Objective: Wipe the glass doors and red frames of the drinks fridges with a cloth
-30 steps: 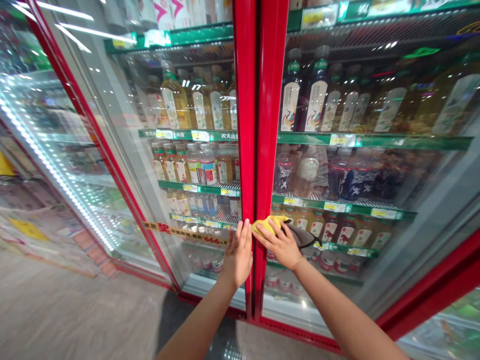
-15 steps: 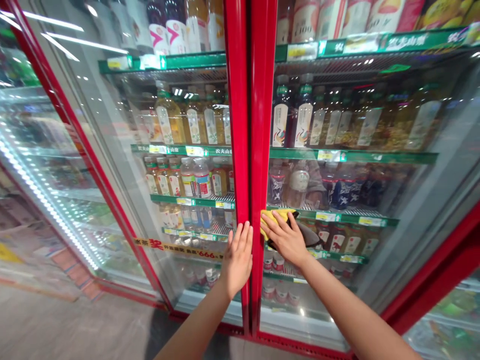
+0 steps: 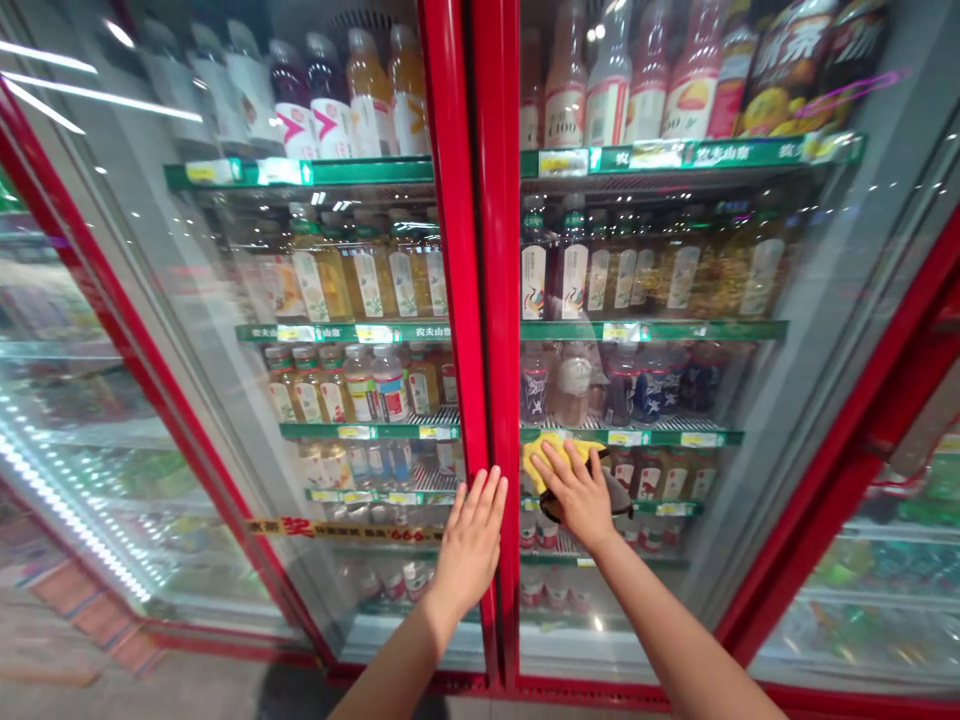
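Note:
My left hand (image 3: 471,535) lies flat, fingers stretched, against the red frame (image 3: 469,400) of the left glass door, with nothing in it. My right hand (image 3: 576,492) presses a yellow and dark grey cloth (image 3: 555,455) against the glass of the right door, close to its red frame. Its fingers are spread over the yellow part, and the grey part sticks out to the right beneath the hand. Behind the glass, bottles (image 3: 574,385) stand on a shelf just above the cloth.
Green-edged shelves (image 3: 652,330) with many drink bottles fill the cooler behind both doors. A yellow strip with writing (image 3: 345,530) crosses the left door. Other lit coolers (image 3: 67,400) stand at the far left and right. Grey floor (image 3: 225,690) shows below.
The camera view has shifted, showing more of the upper shelves. The right hand and cloth sit slightly farther from the door frame; the left hand stays on the left frame.

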Demonstrator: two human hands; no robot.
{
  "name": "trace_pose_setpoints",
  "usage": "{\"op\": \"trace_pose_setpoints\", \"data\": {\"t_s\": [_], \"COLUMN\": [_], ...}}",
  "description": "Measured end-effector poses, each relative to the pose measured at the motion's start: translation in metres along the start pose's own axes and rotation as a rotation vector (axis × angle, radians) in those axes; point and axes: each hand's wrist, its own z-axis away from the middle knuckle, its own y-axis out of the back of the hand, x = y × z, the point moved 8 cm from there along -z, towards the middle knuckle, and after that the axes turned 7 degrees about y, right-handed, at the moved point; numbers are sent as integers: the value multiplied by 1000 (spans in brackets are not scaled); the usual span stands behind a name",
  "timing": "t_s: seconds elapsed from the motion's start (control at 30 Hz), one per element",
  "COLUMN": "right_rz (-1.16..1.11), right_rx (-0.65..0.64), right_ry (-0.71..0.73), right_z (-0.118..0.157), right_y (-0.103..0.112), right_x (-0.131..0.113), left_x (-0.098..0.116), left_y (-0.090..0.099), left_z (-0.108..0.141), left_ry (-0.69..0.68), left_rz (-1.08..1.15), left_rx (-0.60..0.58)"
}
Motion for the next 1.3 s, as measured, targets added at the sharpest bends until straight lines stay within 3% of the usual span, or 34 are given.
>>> {"op": "trace_pose_setpoints", "data": {"t_s": [0.1,0.2,0.33,0.43,0.57,0.7,0.83,0.93,1.07,1.17,1.3], "right_rz": [32,30,-8,-30,-14,10,-20,-41,3,24,39], "right_rx": [4,-49,-87,-91,-107,-141,-132,-77,15,49,4], "right_ry": [-139,-25,135,99,-75,-119,2,21,-178,-199,0], "right_z": [24,31,-2,-19,17,55,35,26,69,96,77], "right_y": [2,-11,-3,23,36,18,23,44,50,31,17], "right_x": [14,-5,-13,17,63,64,60,85,123,112,81], "left_x": [5,10,16,21,30,43,63,74,78,84,98], "left_y": [0,-2,-2,2,6,4,2,2,-3,-12,-21], "left_z": [-3,-5,-15,-25,-30,-31,-41,-51,-54,-52,-58], "left_ry": [8,38,81,100,141,173,119,72,98,111,86], "left_rz": [26,49,63,57,49,51,56,43,7,3,15], "left_rx": [4,37,80,87,96,104,94,88,77,57,31]}}
